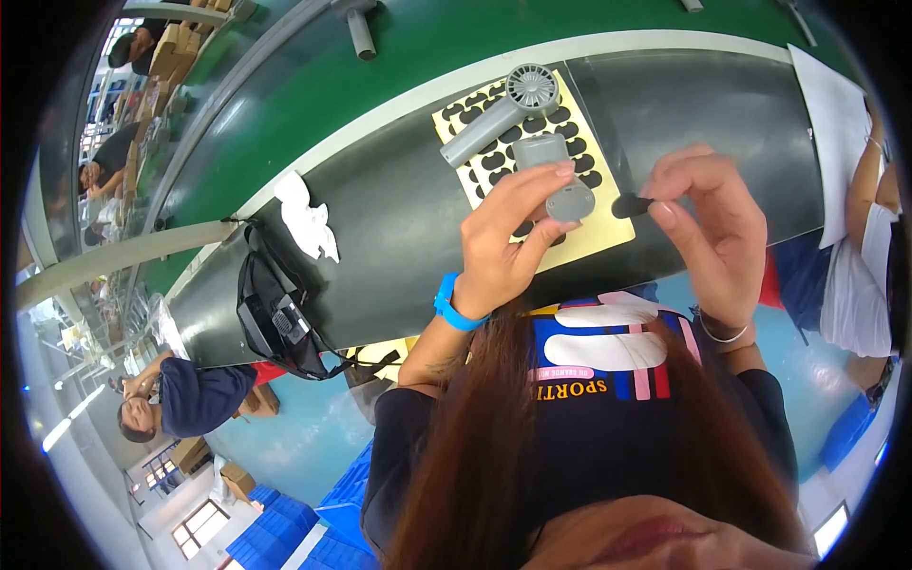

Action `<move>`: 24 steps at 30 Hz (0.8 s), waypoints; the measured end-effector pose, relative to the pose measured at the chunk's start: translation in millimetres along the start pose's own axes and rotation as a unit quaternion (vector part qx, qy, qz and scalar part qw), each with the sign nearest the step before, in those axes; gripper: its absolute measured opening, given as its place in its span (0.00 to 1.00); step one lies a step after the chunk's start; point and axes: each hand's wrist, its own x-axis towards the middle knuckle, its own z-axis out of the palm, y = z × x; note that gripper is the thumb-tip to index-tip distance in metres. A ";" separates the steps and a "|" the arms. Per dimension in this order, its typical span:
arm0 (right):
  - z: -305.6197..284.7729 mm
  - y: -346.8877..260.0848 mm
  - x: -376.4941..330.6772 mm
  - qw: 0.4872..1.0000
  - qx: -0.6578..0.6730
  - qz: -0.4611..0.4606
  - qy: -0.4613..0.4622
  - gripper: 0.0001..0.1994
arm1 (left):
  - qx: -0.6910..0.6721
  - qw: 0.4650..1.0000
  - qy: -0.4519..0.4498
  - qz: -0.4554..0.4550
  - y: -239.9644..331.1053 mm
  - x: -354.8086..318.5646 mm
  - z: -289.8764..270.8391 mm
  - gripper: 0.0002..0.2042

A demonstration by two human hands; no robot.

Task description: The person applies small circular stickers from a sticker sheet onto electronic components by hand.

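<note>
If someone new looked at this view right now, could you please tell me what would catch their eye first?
Probably the pale yellow sheet dotted with dark shapes on the black table, with a grey handheld fan lying across its far part. Just nearer, the left hand pinches a rounded grey piece, while the right hand holds a small dark piece beside it.

The one view, a wide fisheye on the person's head, left of a pair, looks down from close above the left hand [508, 223] and right hand [714, 228] onto the worktop [385, 204], its rim bending the surrounding room.
</note>
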 end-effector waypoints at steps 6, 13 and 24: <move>3.8 4.8 4.2 0.994 -0.033 0.021 -0.097 0.05 | -0.060 0.997 0.044 -0.015 -3.1 0.4 3.6 0.18; 13.7 19.8 -0.4 0.997 0.018 0.038 -0.072 0.18 | -0.079 0.996 0.005 -0.031 2.2 -3.5 3.9 0.19; 12.1 13.0 -3.6 0.994 0.008 0.089 -0.067 0.20 | -0.091 0.995 -0.009 -0.039 5.3 -4.6 9.2 0.18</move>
